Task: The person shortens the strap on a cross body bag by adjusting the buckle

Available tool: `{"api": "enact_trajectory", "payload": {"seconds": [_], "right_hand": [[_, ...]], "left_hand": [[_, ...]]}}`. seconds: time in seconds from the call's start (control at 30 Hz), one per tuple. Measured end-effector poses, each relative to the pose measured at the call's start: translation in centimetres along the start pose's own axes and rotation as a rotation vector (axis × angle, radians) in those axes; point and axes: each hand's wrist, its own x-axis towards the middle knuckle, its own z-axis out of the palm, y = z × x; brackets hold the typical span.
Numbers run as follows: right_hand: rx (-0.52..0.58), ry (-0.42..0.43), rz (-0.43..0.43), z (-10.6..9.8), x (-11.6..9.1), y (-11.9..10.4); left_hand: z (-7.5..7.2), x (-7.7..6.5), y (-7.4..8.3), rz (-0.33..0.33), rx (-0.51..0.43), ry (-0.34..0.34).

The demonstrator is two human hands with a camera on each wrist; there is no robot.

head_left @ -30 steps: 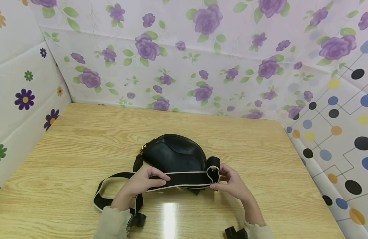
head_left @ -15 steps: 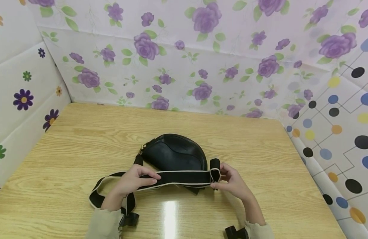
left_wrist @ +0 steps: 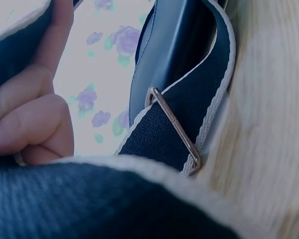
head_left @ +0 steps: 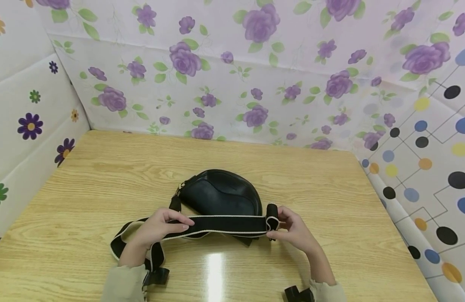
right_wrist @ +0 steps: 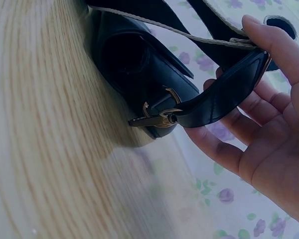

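A black half-moon leather bag (head_left: 221, 195) lies on the table, with a black, cream-edged strap (head_left: 228, 224) stretched in front of it. My left hand (head_left: 157, 226) pinches this strap between thumb and fingers, left of the bag's middle. At the bag's right end, my right hand (head_left: 294, 228) holds the strap where it curls into a small upright loop (head_left: 272, 212). From the right wrist, a leather tab (right_wrist: 219, 102) joined to a gold clasp (right_wrist: 164, 117) shows across the right fingers. A metal buckle (left_wrist: 175, 122) crosses the strap in the left wrist view.
More strap (head_left: 119, 243) loops on the wooden table (head_left: 312, 180) around the left forearm. Dark wrist-worn devices show by both sleeves, the right one (head_left: 298, 293) at the bottom edge. Flowered sheeting (head_left: 225, 84) closes off the back, and dotted sheeting (head_left: 425, 167) stands at the right.
My left hand has moved left along with the forearm, and a longer straight stretch of strap shows between the hands. The loop at my right hand has become smaller; that hand stays almost in place.
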Motion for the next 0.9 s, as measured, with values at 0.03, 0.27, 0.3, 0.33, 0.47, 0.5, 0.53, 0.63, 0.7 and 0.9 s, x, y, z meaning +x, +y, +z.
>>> {"api": "enact_trajectory", "payload": {"seconds": [0.03,0.27,0.3,0.33,0.47,0.5,0.53,0.63,0.7,0.9], "right_hand": [[0.001,0.000,0.001,0.0,0.0,0.1],[0.003,-0.001,0.000,-0.1,0.0,0.4],[0.002,-0.001,-0.002,0.0,0.0,0.4],[0.003,0.000,0.001,0.0,0.0,0.3],[0.003,0.003,0.013,0.0,0.0,0.1],[0.004,0.004,0.018,0.0,0.0,0.1],[0.005,0.003,0.021,0.0,0.0,0.0],[0.006,0.001,0.015,0.1,0.0,-0.5],[0.004,-0.001,0.011,0.2,0.0,-1.0],[-0.001,-0.004,0.004,0.5,0.2,-2.3]], "left_hand": [[0.0,0.0,0.0,-0.001,-0.006,-0.002],[-0.6,-0.5,0.2,0.028,-0.033,-0.010],[-0.7,-0.6,0.3,0.033,-0.034,-0.009],[-0.8,-0.7,0.3,0.034,-0.035,-0.007],[-1.0,-0.9,0.4,0.018,-0.026,-0.011],[-1.1,-1.0,0.4,0.012,-0.023,-0.010],[-1.2,-1.0,0.4,0.008,-0.024,-0.011],[-1.4,-1.1,0.3,0.006,-0.024,-0.010],[-1.6,-1.2,0.2,0.008,-0.026,-0.011],[-1.9,-1.3,0.1,0.011,-0.024,-0.030]]}}
